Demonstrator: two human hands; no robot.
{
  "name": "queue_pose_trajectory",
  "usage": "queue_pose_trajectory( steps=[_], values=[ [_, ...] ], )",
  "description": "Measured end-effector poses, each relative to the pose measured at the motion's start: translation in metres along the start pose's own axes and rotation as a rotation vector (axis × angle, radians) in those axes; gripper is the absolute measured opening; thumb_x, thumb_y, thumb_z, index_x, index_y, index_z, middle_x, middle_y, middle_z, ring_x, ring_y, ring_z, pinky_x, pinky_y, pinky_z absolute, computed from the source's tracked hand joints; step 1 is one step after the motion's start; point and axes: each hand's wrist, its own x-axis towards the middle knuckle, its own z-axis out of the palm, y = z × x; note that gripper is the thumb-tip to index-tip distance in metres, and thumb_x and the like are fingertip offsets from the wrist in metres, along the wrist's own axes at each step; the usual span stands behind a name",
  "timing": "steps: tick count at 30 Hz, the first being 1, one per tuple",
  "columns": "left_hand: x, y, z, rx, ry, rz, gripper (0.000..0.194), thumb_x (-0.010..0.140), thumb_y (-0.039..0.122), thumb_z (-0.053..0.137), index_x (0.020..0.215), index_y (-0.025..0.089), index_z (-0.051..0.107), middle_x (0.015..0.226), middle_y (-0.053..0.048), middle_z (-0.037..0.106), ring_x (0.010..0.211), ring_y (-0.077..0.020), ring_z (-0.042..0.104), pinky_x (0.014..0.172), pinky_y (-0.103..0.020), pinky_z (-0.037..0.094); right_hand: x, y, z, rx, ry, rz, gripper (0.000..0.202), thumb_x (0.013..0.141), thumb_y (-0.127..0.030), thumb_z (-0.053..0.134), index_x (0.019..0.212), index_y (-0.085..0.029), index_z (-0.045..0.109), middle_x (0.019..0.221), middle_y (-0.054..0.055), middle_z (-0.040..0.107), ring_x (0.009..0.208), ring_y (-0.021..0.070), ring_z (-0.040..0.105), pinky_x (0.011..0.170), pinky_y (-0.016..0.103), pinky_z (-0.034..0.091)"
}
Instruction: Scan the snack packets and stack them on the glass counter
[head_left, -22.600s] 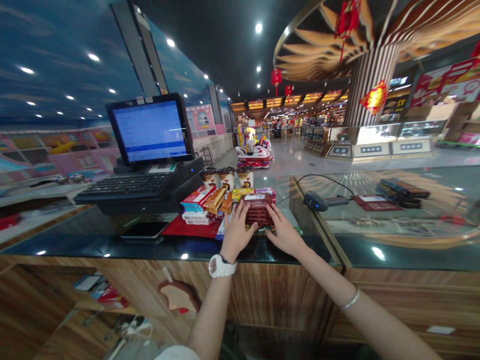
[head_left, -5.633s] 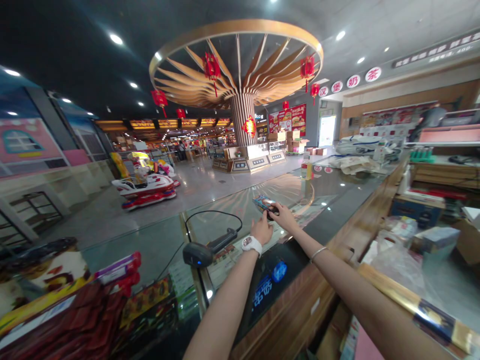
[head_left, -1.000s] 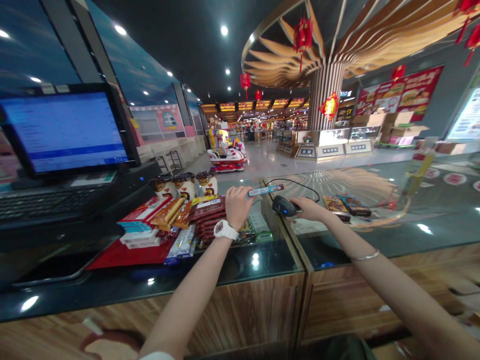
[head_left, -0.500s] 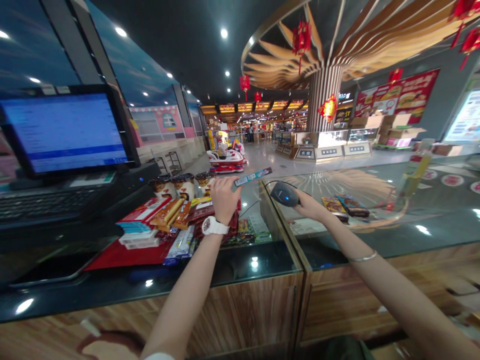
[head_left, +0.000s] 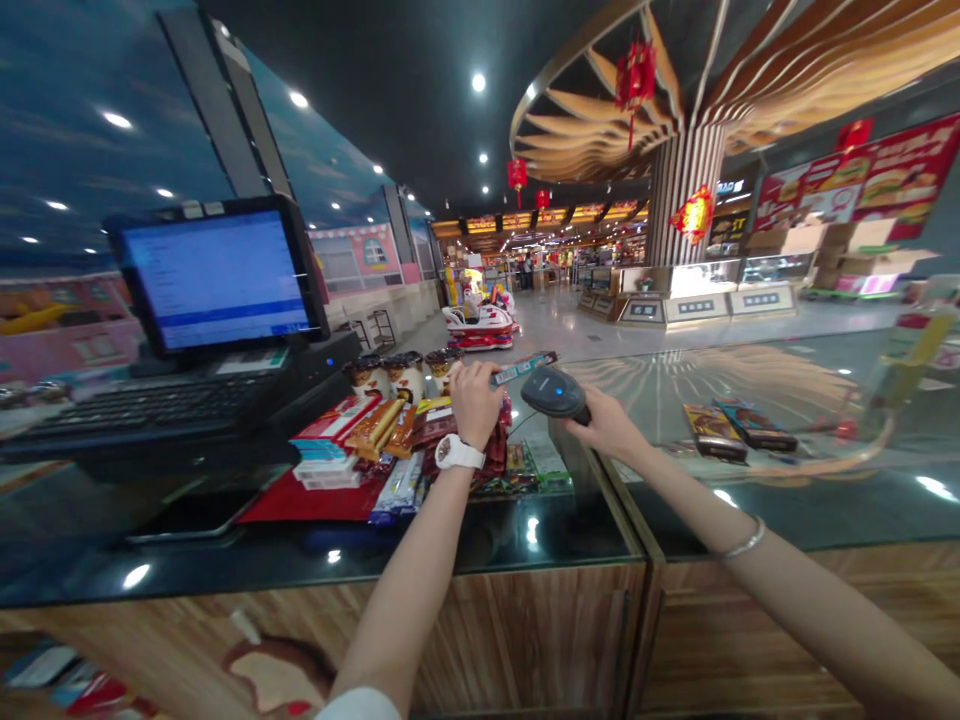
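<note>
My left hand point(head_left: 475, 402), with a white watch on its wrist, grips a thin blue packet point(head_left: 525, 368) that shows a barcode on its edge. My right hand point(head_left: 606, 424) is closed round the handle of a black barcode scanner point(head_left: 555, 392) with a blue light on top. The scanner's head points left and lies close to the packet; I cannot tell whether they touch. Beneath the left hand are stacked snack packs, among them orange-brown wrapped bars point(head_left: 379, 428) and red-and-blue boxes point(head_left: 330, 424). Several lidded cups point(head_left: 405, 376) stand just behind them.
On the left stand a monitor point(head_left: 217, 270) and a black keyboard point(head_left: 150, 400). A phone-like dark slab point(head_left: 196, 514) lies near the counter's front edge. Two chocolate-like packs point(head_left: 716, 432) lie on the right-hand glass counter, with a pump bottle point(head_left: 911, 345) farther right.
My right hand has brought the scanner leftward, closer to the packet in my left hand. The view has turned left, so the monitor and counter goods appear farther right.
</note>
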Motion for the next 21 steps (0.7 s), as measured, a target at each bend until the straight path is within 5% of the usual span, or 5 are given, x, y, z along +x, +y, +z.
queue_pose_trajectory(
  steps=[21],
  values=[
    [0.0002, -0.0001, 0.0007, 0.016, -0.012, -0.017, 0.009, 0.083, 0.019, 0.062, 0.09, 0.024, 0.065, 0.093, -0.005, 0.068, 0.099, -0.0264, 0.061, 0.097, -0.041, 0.039, -0.0084, -0.0011, -0.0057, 0.006, -0.011, 0.037, 0.025, 0.082, -0.031, 0.06, 0.105, -0.022, 0.065, 0.105, 0.009, 0.068, 0.11, 0.0301, 0.062, 0.096, 0.041, 0.049]
  ],
)
